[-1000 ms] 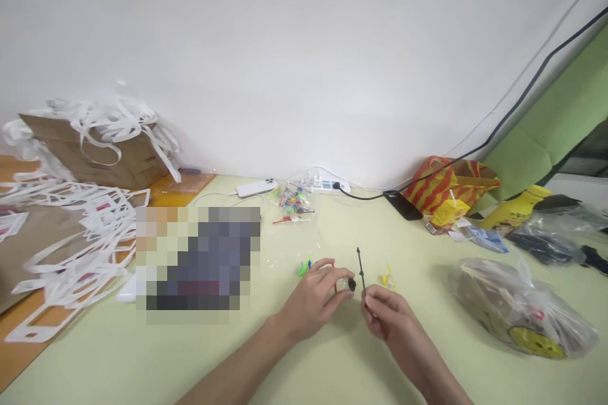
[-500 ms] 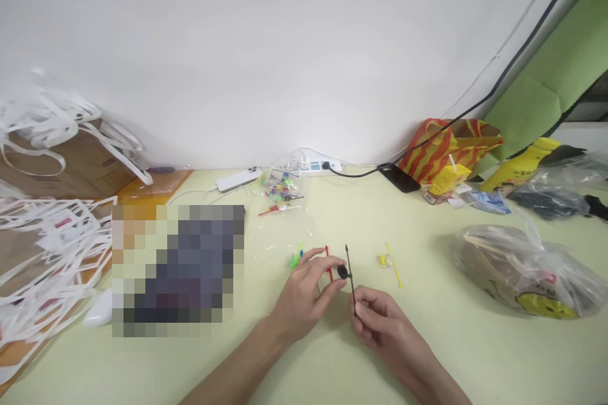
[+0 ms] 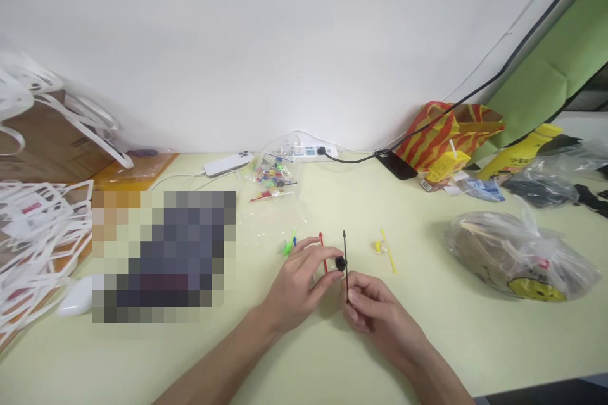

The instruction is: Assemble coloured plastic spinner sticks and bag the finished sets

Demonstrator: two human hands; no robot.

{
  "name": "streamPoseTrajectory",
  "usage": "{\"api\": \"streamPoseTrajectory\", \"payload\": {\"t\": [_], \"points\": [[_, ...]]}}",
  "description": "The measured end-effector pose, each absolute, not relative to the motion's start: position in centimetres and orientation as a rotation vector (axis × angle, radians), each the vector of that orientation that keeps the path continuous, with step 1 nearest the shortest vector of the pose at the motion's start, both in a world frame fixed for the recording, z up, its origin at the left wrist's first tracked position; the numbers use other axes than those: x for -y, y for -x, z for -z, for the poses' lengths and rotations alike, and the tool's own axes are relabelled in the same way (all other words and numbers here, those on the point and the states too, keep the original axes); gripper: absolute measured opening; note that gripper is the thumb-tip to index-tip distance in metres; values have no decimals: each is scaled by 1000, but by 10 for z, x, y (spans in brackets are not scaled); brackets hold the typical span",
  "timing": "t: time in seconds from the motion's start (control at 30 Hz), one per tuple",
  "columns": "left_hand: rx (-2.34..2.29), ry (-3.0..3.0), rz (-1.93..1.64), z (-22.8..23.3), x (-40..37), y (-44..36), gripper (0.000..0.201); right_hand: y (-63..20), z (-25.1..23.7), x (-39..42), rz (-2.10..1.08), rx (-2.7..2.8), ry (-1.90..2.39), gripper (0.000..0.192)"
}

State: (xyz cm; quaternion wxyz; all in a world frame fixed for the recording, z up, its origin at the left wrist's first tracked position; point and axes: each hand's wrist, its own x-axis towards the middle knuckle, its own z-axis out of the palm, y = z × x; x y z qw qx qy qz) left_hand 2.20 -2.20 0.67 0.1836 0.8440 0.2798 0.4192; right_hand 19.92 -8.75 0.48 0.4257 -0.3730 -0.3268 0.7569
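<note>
Between the thumb and fingers of my left hand [image 3: 294, 288] is a small round black piece [image 3: 340, 262]. My right hand [image 3: 377, 310] pinches the lower end of a thin black plastic rod [image 3: 345, 247] with an arrow-shaped tip, held nearly upright. The round piece is against the rod's middle or just beside it; I cannot tell if they are joined. A red arrow-tipped rod [image 3: 322, 247] shows behind my left fingers, partly hidden. Left of it lies a green and blue plastic piece [image 3: 287, 247]. A yellow rod [image 3: 388, 252] with a small yellow and clear piece [image 3: 379, 247] lies to the right.
A clear bag of colourful plastic parts [image 3: 274, 174] lies near a power strip [image 3: 311, 150] and a white phone [image 3: 228, 164]. On the right are a knotted plastic bag [image 3: 517, 259], a black phone [image 3: 396, 165], a yellow drink carton [image 3: 446, 169] and a striped paper bag [image 3: 422, 136].
The whole view has shifted slightly, so things sit higher and further left. The rod stands straighter, and the black round piece appears closer to it. Both hands keep their holds.
</note>
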Motion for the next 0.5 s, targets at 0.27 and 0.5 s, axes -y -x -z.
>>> {"api": "streamPoseTrajectory", "payload": {"t": [0.27,0.5], "points": [[-737,-2387,-1216,-7,21,-22,21,-209,-7,84,-2008,776,934,23],[-790,-2375,-1195,-7,22,-22,18,-219,-16,74,-2048,948,1035,32]]}}
